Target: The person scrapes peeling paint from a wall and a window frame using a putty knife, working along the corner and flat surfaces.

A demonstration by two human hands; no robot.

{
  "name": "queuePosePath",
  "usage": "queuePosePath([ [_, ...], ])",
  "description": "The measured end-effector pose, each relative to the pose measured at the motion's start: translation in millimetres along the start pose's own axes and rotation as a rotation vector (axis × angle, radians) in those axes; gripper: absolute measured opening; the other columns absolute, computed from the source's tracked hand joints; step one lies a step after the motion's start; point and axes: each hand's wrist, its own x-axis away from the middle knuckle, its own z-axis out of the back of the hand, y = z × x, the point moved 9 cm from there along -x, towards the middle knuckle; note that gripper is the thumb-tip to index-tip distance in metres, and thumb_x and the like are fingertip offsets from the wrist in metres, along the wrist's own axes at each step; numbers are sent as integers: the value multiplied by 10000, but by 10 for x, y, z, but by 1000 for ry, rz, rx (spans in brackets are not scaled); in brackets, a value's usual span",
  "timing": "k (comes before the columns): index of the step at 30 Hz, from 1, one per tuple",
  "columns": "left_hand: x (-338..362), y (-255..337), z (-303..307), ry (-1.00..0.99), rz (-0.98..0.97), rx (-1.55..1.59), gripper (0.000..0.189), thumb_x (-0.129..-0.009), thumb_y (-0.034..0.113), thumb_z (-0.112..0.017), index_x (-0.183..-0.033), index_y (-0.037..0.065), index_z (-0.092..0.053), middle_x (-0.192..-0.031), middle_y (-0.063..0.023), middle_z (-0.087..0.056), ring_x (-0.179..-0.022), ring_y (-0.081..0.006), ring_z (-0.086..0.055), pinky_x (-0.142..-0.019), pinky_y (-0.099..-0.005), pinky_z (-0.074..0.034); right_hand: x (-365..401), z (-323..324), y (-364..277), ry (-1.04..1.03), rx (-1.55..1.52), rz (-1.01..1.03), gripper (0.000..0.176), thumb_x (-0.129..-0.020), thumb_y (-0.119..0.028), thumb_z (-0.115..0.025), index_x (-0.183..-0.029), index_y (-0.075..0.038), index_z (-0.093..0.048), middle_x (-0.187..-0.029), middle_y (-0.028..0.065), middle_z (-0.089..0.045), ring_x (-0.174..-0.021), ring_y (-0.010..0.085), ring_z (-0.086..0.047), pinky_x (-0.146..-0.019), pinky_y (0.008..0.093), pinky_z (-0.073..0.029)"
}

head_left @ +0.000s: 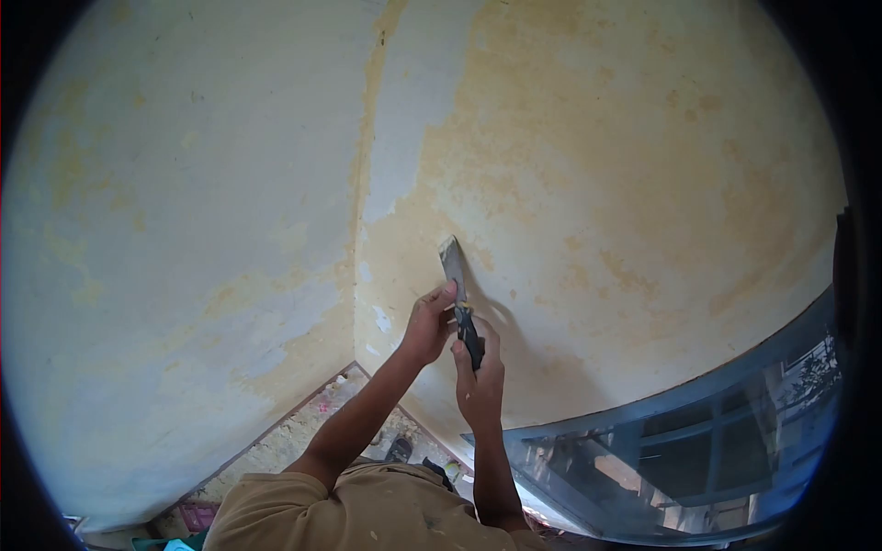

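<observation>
A scraper (453, 264) with a flat metal blade and a dark handle points up toward the wall in the head view. My right hand (481, 375) is closed around the lower handle. At the base of the blade, my left hand (430, 323) pinches the tool between thumb and fingers. Pale residue shows at the blade's tip, which overlaps the yellowish wall (588, 202) just right of the corner. Patches of white coating border the bare yellow surface there, and a shadow of the hands falls on it.
A second wall (211, 184), pale with yellow patches, meets this one at the left. A glazed window (671, 459) with a blue-grey frame curves along the lower right. Debris covers the floor (276, 441), where a pink crate (197, 516) stands.
</observation>
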Motion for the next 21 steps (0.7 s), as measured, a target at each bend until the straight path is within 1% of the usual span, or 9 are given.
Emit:
queuePosePath([
  [4,120,-274,17,-31,120,-22,263,-878,304,-570,-986,65,-556,-790,4,-565,-727,-103,-559,-620,-256,-471,280,75,127,-12,-163,-17,382,-895,-141,-486,-1238,2,-396,-922,87,-542,-754,107,-469,-703,243,-398],
  [7,-120,73,116,39,-30,42,228,-893,292,-545,-962,75,-550,-766,5,-559,-682,-101,-547,-589,-255,-461,-86,-183,87,-82,-285,-11,384,-903,-137,-467,-1248,10,-386,-1051,111,-527,-856,135,-486,-790,265,-396],
  [8,-213,229,192,84,-63,50,229,-902,314,-514,-913,85,-519,-748,-21,-548,-679,-137,-553,-606,-272,-462,-249,-262,-104,-74,-193,132,379,-911,-134,-461,-1249,17,-383,-1055,139,-538,-889,179,-510,-815,297,-403],
  [9,-347,320,308,15,-53,47,256,-899,342,-512,-912,87,-518,-750,-24,-541,-688,-142,-559,-597,-280,-469,-361,-397,-121,-106,-177,88,380,-920,-151,-455,-1253,16,-380,-1060,160,-538,-952,214,-521,-850,313,-397],
  [11,-365,490,381,-21,-16,22,258,-901,350,-508,-900,93,-527,-747,-21,-536,-681,-127,-560,-597,-273,-468,-449,-561,-136,-145,-184,114,379,-928,-183,-454,-1248,8,-393,-1055,171,-541,-969,219,-526,-856,305,-396],
  [15,-18,202,231,103,47,-30,259,-898,337,-522,-929,80,-541,-748,8,-553,-660,-91,-548,-554,-217,-437,-88,-377,44,-160,-172,174,333,-914,-162,-463,-1202,6,-454,-1032,130,-546,-898,197,-534,-799,295,-411],
  [17,63,-74,146,17,124,-54,242,-897,321,-530,-929,82,-540,-758,12,-542,-662,-84,-527,-564,-213,-422,133,-267,245,-177,-257,0,310,-912,-161,-462,-1174,2,-479,-1011,113,-546,-852,185,-524,-772,293,-413],
  [20,-68,112,157,16,65,-24,243,-889,320,-544,-931,81,-538,-755,10,-529,-664,-89,-510,-582,-220,-415,-19,-401,118,-165,-364,-30,285,-912,-161,-458,-1144,0,-503,-967,101,-543,-793,176,-505,-737,290,-413],
  [21,-118,316,240,111,2,-42,261,-880,337,-553,-928,81,-536,-760,4,-533,-667,-99,-509,-596,-236,-421,-169,-480,-6,-153,-393,0,278,-913,-161,-456,-1135,-1,-509,-951,99,-542,-775,175,-498,-726,289,-413],
])
